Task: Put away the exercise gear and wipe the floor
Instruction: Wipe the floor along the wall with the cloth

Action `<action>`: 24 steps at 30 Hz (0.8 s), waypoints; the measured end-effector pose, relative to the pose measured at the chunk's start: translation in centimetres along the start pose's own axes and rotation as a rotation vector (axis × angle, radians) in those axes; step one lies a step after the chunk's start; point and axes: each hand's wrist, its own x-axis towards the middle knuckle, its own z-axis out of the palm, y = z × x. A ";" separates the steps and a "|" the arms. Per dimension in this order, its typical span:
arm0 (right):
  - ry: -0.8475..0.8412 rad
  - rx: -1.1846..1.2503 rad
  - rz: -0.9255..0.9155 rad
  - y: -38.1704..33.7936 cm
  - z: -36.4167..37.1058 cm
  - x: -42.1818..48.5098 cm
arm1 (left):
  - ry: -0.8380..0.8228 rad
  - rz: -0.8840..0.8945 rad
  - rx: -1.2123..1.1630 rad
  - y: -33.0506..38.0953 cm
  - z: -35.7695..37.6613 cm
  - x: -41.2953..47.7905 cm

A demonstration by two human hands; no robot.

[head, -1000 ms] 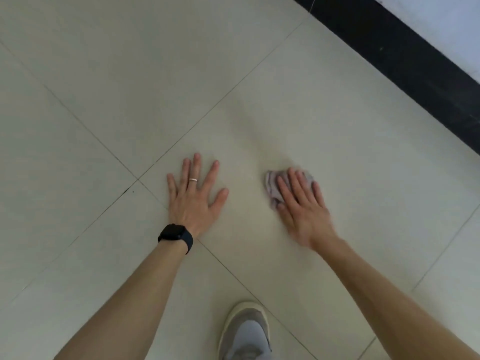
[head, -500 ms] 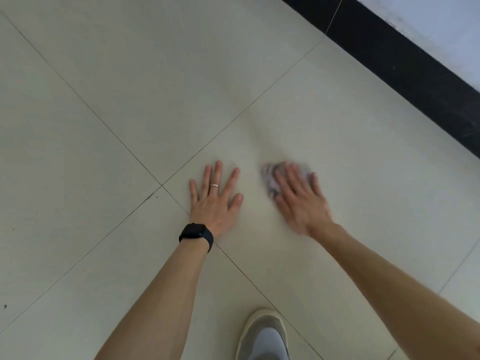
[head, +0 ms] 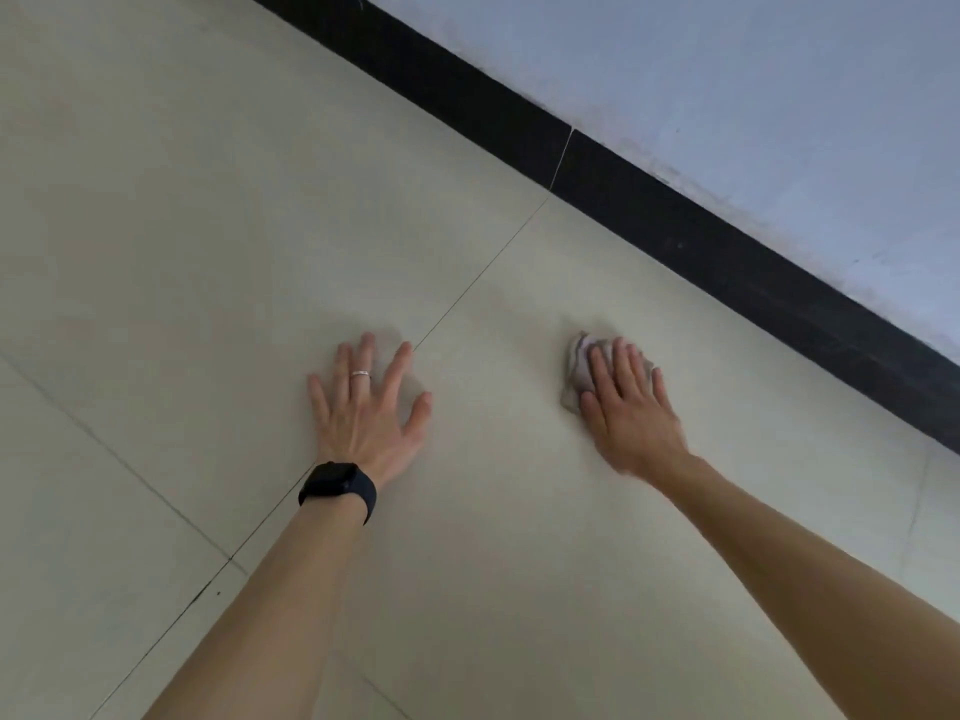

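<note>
Down on the floor (head: 208, 200) we go, and this is the wiping step, no exercise gear anywhere in view. The right hand (head: 631, 407) presses flat on a crumpled greyish cloth (head: 577, 367), fingers extended over it rather than curled, so the grip is a flat-palm pin holding the cloth to the tile; the cloth peeks out at the hand's ten o'clock side. The left hand (head: 366, 407) sits at nine o'clock from it, well apart, fingers spread wide and holding nothing, planted on the tile as a brace, a ring and a dark watch (head: 337, 485) on show. A grout line runs between the two hands toward one o'clock, meeting the black skirting (head: 675, 226) under the pale wall (head: 779, 96). The cloth lies near that skirting, at roughly seven o'clock from it. Next move, I'd judge, calls for steady downward pressure and a sweep across the tile, likely along the skirting edge, with the left hand bearing the weight so the cloth doesn't bunch or slip out.
</note>
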 end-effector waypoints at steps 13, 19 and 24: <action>0.388 0.250 0.752 -2.7 -2.3 16.0 | 0.132 -0.155 0.014 -3.3 -0.8 11.4; 0.372 0.099 0.639 -8.6 -4.7 20.7 | 0.163 -0.170 -0.004 -3.5 -0.4 12.0; 0.072 -0.017 -0.368 -9.0 -4.6 16.2 | 0.150 -0.167 -0.023 -3.8 -0.7 11.7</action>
